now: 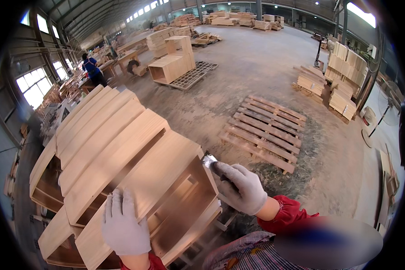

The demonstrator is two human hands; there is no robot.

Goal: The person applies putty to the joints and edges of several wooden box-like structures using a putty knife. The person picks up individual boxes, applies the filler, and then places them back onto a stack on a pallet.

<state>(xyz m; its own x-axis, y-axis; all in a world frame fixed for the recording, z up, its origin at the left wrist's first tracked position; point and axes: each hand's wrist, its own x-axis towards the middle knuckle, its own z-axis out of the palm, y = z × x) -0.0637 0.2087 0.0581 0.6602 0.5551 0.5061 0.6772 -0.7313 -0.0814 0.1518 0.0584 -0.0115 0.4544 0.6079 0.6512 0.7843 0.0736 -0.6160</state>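
Note:
Rows of pale wooden boxes (164, 150), open on one side like drawers or cabinet carcasses, stand close together in front of me. My left hand (126, 222), in a whitish glove, lies flat on the top panel of the nearest box, fingers stretched out. At that box's right corner, my gloved right hand (240, 186) is closed round a small tool with a silvery end (209, 160). The tool's end is at the box's edge; whether it touches cannot be made out. Dark smudges mark the right glove's fingers, which hide most of the tool.
A slatted wooden pallet (267, 130) lies on the dusty floor to the right. Farther off, large wooden boxes (173, 67) sit on another pallet. Stacked boards (310, 81) and a standing fan (387, 105) are at the right. A person in blue (92, 69) stands at the far left.

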